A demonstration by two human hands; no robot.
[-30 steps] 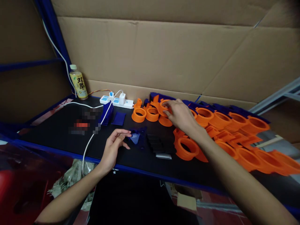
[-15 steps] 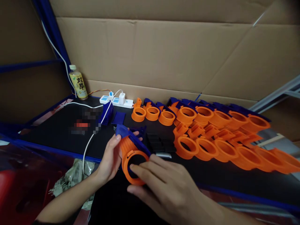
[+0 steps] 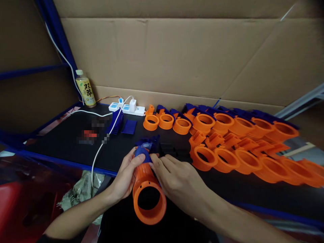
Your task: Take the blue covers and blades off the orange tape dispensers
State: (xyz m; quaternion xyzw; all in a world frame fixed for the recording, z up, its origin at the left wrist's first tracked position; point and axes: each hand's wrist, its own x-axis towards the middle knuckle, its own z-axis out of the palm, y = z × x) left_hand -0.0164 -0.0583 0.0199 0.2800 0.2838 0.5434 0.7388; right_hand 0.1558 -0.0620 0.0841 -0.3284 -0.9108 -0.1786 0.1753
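Note:
An orange plastic tape dispenser (image 3: 143,170) with a wide round ring is held above the table's front edge, ring towards me. My left hand (image 3: 123,181) is closed round its left side, with the thumb pressed on the blue plastic piece (image 3: 142,156) at its far end. My right hand (image 3: 181,184) grips the right side, its fingers bunched against the blue piece and the upper neck. Those fingertips are partly hidden. Just beyond the hands lie more blue parts (image 3: 152,140), and black pieces (image 3: 174,152) are partly covered by my right hand.
Rows of orange dispensers (image 3: 249,161), some with blue parts, fill the table's right side. Blue plates (image 3: 129,127), a white power strip (image 3: 138,110) and a drink bottle (image 3: 86,91) stand farther back. A white cable (image 3: 97,152) hangs over the front edge. Cardboard (image 3: 162,54) walls the back.
The dispenser has turned so its ring faces me and sits lower. My right hand has moved from the ring up to the blue end. My left hand keeps its hold.

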